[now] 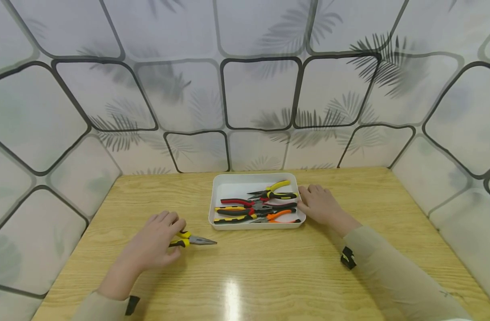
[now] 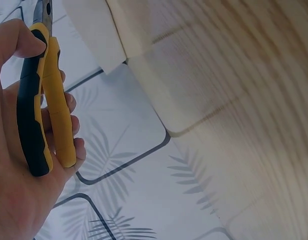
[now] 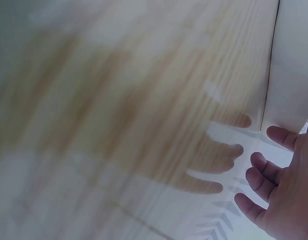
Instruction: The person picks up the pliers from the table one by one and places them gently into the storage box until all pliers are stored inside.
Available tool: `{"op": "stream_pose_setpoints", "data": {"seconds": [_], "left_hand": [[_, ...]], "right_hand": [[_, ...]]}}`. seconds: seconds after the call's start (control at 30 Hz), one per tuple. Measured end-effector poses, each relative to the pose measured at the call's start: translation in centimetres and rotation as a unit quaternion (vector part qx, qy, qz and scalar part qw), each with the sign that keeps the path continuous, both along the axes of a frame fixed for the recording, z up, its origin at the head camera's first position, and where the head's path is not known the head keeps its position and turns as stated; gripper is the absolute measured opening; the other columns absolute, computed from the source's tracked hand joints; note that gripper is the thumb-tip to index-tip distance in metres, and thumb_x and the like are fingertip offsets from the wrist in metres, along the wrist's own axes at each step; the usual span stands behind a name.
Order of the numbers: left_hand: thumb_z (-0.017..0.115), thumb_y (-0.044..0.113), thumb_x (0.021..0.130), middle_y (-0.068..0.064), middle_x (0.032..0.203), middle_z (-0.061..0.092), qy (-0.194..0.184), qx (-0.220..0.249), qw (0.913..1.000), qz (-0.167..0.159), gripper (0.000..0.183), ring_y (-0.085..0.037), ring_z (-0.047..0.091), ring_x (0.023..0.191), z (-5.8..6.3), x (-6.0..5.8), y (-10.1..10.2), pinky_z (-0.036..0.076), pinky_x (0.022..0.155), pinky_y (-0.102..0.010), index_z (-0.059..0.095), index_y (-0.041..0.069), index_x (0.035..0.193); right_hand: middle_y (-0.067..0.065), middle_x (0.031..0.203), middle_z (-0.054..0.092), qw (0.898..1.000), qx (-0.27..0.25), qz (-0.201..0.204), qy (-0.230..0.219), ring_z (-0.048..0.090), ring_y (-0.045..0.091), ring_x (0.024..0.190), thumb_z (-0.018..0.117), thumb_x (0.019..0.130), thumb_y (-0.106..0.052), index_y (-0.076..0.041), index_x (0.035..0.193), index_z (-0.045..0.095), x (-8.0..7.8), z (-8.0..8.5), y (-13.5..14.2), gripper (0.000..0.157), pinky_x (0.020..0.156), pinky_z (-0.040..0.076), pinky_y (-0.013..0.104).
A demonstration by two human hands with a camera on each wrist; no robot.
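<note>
My left hand (image 1: 154,245) holds a pair of long-nose pliers (image 1: 201,240) with yellow and black handles, jaws pointing right, left of the tray. In the left wrist view, the thumb lies on one handle (image 2: 31,110) and the fingers wrap behind the other. A white tray (image 1: 253,226) carries several pliers, among them red-and-black pliers (image 1: 234,202), yellow-handled pliers (image 1: 279,185) and orange-handled pliers (image 1: 275,216). At the tray's right side, my right hand (image 1: 320,206) touches the wall with loosely bent fingers; the right wrist view shows these fingers (image 3: 259,207) gripping nothing.
The wooden table (image 1: 269,276) runs under both arms and has a glossy light reflection near its front. Behind it and at both sides stand patterned fabric walls (image 1: 261,93) with leaf prints. Dark straps (image 1: 348,257) sit at the sleeves.
</note>
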State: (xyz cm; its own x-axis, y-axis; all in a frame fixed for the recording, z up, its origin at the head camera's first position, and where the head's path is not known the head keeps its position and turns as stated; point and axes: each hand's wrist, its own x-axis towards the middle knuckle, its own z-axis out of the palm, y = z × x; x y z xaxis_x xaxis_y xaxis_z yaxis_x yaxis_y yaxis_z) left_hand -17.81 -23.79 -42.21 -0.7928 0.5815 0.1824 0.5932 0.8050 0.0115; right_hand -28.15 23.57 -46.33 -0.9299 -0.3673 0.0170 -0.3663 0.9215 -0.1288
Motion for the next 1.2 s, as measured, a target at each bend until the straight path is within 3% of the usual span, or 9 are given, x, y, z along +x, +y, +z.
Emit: {"op": "stream_pose_setpoints", "data": {"seconds": [0.3,0.93,1.2], "left_hand": [[0.076,0.024,0.074,0.003,0.099,0.053,0.009,0.001,1.0,-0.002,0.036,-0.017,0.047,0.091,0.1,-0.5,0.6,0.04,0.081,-0.037,0.062,0.016,0.107],[0.074,0.021,0.075,0.001,0.098,0.053,0.022,0.017,0.9993,-0.024,0.033,-0.019,0.047,0.09,0.0,-1.7,1.7,0.046,0.084,-0.044,0.061,0.014,0.104],[0.074,0.023,0.078,-0.001,0.104,0.057,-0.002,0.015,0.9998,-0.011,0.034,-0.022,0.05,0.096,0.2,-2.1,2.1,0.046,0.087,-0.044,0.062,0.013,0.108]], "right_hand": [[0.014,0.099,0.056,1.0,0.0,-0.001,0.0,0.052,0.033,0.092,0.049,0.104,-0.033,-0.007,0.121,0.055,0.1,0.1,-0.1,0.032,0.078,0.042,0.049],[0.018,0.106,0.057,1.0,-0.013,-0.003,0.003,0.056,0.036,0.099,0.048,0.104,-0.034,-0.008,0.122,0.054,-0.1,-0.3,0.0,0.033,0.082,0.043,0.052],[0.016,0.103,0.056,1.0,-0.01,-0.002,0.004,0.055,0.035,0.095,0.047,0.103,-0.034,-0.009,0.117,0.053,-0.2,-0.5,0.0,0.03,0.079,0.041,0.05]]}}
